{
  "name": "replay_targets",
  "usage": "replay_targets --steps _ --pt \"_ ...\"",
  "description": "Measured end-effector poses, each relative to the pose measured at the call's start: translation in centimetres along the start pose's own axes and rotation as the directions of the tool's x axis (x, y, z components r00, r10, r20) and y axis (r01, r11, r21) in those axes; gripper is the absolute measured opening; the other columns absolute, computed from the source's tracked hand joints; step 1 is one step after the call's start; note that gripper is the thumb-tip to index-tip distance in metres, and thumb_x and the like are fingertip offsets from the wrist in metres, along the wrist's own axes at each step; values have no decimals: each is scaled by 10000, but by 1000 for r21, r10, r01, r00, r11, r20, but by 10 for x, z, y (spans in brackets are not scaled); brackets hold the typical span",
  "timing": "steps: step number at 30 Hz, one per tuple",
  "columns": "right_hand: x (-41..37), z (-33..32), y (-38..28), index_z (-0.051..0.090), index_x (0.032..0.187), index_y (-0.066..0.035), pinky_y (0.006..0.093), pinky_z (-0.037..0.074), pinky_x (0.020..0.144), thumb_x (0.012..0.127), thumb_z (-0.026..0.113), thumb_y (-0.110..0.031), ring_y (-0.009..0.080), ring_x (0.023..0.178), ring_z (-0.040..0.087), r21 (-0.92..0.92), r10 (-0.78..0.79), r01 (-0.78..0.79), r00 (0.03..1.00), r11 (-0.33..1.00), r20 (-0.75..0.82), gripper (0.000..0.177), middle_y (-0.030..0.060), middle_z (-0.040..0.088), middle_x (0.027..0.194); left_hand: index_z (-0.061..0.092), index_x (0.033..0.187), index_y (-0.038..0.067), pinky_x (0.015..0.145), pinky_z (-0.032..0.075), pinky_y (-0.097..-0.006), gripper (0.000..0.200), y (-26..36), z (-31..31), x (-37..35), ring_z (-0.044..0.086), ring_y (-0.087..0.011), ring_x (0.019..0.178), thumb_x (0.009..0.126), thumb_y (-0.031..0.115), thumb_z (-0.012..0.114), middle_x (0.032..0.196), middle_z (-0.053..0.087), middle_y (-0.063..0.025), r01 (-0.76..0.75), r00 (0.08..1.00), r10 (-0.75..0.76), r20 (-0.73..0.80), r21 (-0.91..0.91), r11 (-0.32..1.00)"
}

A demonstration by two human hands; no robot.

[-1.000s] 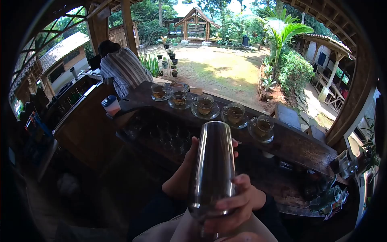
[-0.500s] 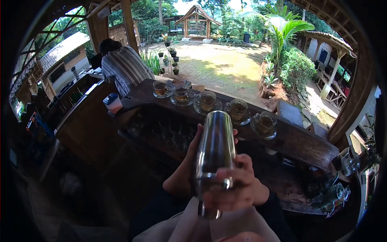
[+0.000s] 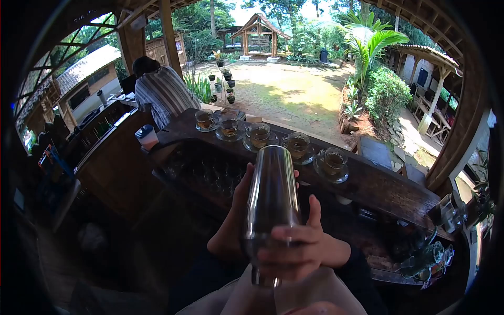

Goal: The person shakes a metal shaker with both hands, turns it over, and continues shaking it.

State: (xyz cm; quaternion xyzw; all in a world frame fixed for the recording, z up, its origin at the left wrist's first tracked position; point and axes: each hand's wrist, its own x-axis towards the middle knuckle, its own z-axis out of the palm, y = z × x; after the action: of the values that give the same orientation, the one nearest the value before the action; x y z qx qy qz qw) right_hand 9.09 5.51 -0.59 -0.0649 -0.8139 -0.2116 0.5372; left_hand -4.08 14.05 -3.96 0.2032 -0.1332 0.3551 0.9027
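A tall, shiny silver metal shaker (image 3: pixel 271 194) is held up on the near side of the dark brown wooden bench (image 3: pixel 391 190). The left hand (image 3: pixel 242 197) wraps its left and far sides; the right hand (image 3: pixel 294 251) clamps its lower right. Five clear glass cups (image 3: pixel 259 134) line the bench.

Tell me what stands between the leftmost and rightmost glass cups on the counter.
Three more glass cups on saucers stand between them in a row, as the head view shows.

Dark wooden counter (image 3: pixel 391 194) with five glass cups (image 3: pixel 334 160) on saucers (image 3: pixel 342 177)
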Motion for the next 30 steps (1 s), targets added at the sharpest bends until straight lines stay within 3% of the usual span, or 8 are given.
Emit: replay_targets --steps 3,7,9,11,19,22,25,30 --pt "-9 -15 -10 602 983 -307 640 187 1035 850 578 -160 164 1195 532 85 -325 332 941 939 -92 199 -132 610 1142 323 1392 24 909 498 -481 869 -11 -32 16 532 -315 1155 836 674 477 1285 479 -210 -139 826 3 564 198 970" --pt "-32 -29 40 607 1077 -169 588 321 994 747 704 -278 321 1150 542 33 315 -320 943 947 107 361 97 591 1174 448 1303 60 940 458 -490 634 -48 -103 30 570 -264 1084 930 566 363 1217 546 -126 -3 986 -72 -148 -452 892" --pt "-42 -29 43 598 1109 -87 515 343 1005 739 712 -280 358 1157 527 177 640 -652 758 737 129 433 145 567 1196 494 1256 76 916 472 -475 535 -60 -105 38 589 -257 1030 936 485 365 1176 573 -120 -107 799 35 -601 -84 991" --pt "-41 -44 40 589 1125 -53 483 367 986 738 717 -307 376 1157 521 150 655 -658 752 738 74 480 151 569 1186 489 1259 58 911 480 -470 526 -64 -113 33 593 -268 1026 933 452 363 1149 581 -143 -8 978 -32 -205 -192 981" --pt "-29 -90 -19 607 1010 -252 549 303 980 843 576 -147 101 1128 560 -15 -543 549 822 836 -171 199 -117 625 1109 347 1351 6 841 531 -456 851 -100 5 42 563 -382 1078 824 650 522 1170 504 -242 -228 825 86 558 189 955" --pt "-55 -98 21 601 1050 -174 515 371 936 796 631 -189 272 1183 516 -43 47 -46 999 998 16 256 55 606 1177 459 1285 20 884 512 -444 629 -91 -27 55 587 -309 1071 933 532 363 1215 551 -201 160 987 -158 27 -158 974" --pt "-53 -109 43 591 1132 -82 513 262 1058 812 647 -358 331 1235 477 211 666 -668 740 714 90 426 129 552 1265 490 1244 48 873 519 -446 648 -100 -46 88 608 -309 1025 918 592 360 1181 579 -159 -77 979 63 -194 -63 995" --pt "-11 -163 -35 622 1017 -256 641 161 1037 854 582 -195 141 1221 510 -108 -129 152 972 982 195 178 -112 602 1206 432 1291 17 865 528 -472 927 -111 36 86 599 -320 1048 739 757 522 1145 569 -199 105 938 -159 307 185 977"
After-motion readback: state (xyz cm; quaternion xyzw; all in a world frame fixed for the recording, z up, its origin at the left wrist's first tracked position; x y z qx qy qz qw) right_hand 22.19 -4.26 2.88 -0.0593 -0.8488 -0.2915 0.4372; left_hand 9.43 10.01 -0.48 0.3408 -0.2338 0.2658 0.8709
